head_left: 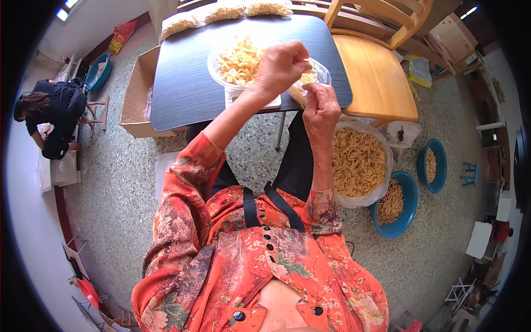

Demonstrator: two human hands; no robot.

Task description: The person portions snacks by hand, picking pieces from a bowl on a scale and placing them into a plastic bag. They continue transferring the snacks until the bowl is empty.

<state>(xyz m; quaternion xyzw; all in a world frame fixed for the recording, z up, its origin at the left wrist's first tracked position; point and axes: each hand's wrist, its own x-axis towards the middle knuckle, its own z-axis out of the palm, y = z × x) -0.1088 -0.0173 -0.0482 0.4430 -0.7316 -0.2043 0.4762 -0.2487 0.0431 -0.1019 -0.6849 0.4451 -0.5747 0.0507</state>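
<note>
My left hand (279,69) is above the table, between a round tray and a clear bag, its fingers pinched together. What they hold, if anything, is hidden. With thumb and fingers, my right hand (322,106) grips the near edge of the clear plastic bag (322,73), which has pale yellow pieces inside. Left of it, the white round tray (213,69) carries a heap of yellow, twisted dried pieces (238,61). Beneath the tray, a white scale (274,103) shows at the table's near edge.
Filled clear bags (224,11) line the far edge of the dark table (182,72). A wooden chair (376,77) adjoins it on the right. Below stand a lined tub of yellow pieces (359,163) and blue basins (409,193). A cardboard box (138,94) and a seated person (55,110) are left.
</note>
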